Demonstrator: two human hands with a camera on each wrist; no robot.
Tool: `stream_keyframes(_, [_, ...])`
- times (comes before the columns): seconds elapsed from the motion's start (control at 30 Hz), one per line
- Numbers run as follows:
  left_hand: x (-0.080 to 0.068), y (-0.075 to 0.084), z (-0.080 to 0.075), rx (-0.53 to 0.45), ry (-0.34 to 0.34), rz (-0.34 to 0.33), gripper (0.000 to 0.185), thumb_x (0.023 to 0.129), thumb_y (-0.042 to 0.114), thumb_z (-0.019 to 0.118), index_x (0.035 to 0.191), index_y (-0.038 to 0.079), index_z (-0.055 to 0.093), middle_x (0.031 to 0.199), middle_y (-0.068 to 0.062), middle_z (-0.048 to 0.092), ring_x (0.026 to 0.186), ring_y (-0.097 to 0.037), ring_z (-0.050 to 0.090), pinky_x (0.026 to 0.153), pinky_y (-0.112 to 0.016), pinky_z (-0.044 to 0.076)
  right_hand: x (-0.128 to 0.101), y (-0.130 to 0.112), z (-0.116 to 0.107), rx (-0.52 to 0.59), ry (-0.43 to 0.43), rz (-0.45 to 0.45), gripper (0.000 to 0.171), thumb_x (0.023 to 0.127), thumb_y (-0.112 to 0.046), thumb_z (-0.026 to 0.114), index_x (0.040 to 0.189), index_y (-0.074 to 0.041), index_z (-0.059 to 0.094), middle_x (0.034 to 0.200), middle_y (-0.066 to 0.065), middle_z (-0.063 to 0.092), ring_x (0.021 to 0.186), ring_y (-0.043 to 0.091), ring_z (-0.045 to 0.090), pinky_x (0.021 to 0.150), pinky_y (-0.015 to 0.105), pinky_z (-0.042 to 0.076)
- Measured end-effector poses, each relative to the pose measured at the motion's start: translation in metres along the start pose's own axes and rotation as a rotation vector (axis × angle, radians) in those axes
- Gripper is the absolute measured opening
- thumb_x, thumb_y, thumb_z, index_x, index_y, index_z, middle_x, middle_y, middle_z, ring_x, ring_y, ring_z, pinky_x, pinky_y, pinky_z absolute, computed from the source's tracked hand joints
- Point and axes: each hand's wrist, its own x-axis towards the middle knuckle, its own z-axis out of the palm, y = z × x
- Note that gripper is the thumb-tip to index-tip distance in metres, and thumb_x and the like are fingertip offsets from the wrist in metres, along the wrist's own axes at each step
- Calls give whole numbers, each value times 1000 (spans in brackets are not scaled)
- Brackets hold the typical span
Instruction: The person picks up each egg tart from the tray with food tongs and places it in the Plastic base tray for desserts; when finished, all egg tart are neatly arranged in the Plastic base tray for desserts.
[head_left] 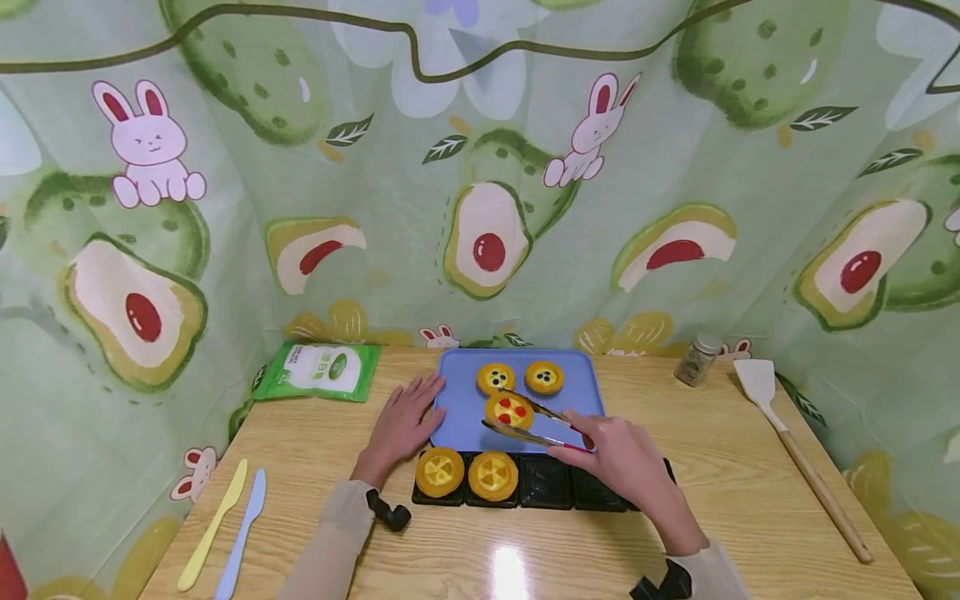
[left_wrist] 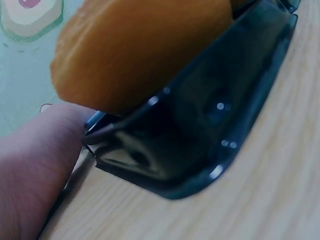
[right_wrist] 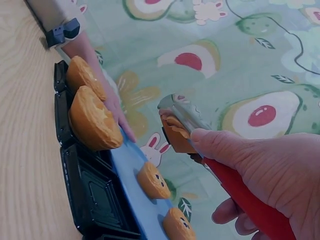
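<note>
My right hand grips red-handled metal tongs. Between the tong arms is an egg tart with red fruit pieces, held up over the blue tray. Two tarts with dark berries, a left one and a right one, lie at the tray's far side. My left hand rests at the tray's left edge, fingers extended. In front of the tray, a black compartment tray carries two plain tarts, one in the leftmost compartment and another beside it.
A green and white packet lies at the back left. Nearer on the left are a yellow knife and a blue knife. At the right stand a spice jar and, lying flat, a white spatula with a wooden handle.
</note>
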Motion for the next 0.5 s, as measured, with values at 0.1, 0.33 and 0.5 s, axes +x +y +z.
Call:
stream_keyframes(0.1, [0,0,0,3,-2,-3,61,109,46,47,165,23,35,170,1,31,158,-33,25,126,-59,16,-6,1,0,5,-8,7,48,87,-60,77,115,-22,76,59,-17,38,47,0,30,43,22,25])
stream_keyframes(0.33, [0,2,-1,-9,6,4,61,109,45,49,164,21,37,170,0,32,157,-35,27,126,-61,17,-20,7,0,15,3,-10,37,87,-58,78,92,-25,64,58,-17,34,48,-2,27,46,20,20])
stream_keyframes(0.5, [0,2,-1,-5,7,3,61,109,45,49,164,22,36,170,1,32,157,-35,27,126,-61,17,-31,13,-3,29,-29,22,41,86,-55,81,83,-22,56,59,-16,32,50,-1,24,49,21,18])
